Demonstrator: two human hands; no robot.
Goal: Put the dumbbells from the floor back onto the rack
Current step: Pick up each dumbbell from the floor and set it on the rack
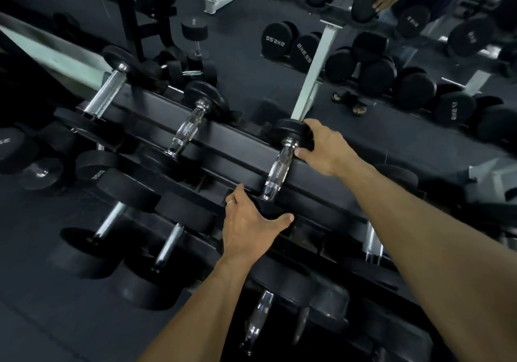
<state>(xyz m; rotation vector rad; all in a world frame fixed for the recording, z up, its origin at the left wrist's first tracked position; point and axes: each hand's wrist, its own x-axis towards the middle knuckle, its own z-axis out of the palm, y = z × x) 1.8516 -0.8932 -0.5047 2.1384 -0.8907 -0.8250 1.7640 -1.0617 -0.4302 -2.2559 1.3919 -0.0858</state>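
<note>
A black dumbbell with a chrome handle (277,169) lies across the top tier of the dark rack (235,149). My right hand (324,149) grips its far black head (291,132). My left hand (251,224), with a ring on one finger, clasps its near black head (270,210). Two more chrome-handled dumbbells (188,130) (107,93) rest to the left on the same tier.
Lower tiers hold larger black dumbbells (112,216), one marked 35kg. Behind the rack a mirror reflects a white-framed rack (310,79) of dumbbells, a pair of sandals (348,100) and a hand. Small dumbbells (193,53) stand on the dark floor at the back.
</note>
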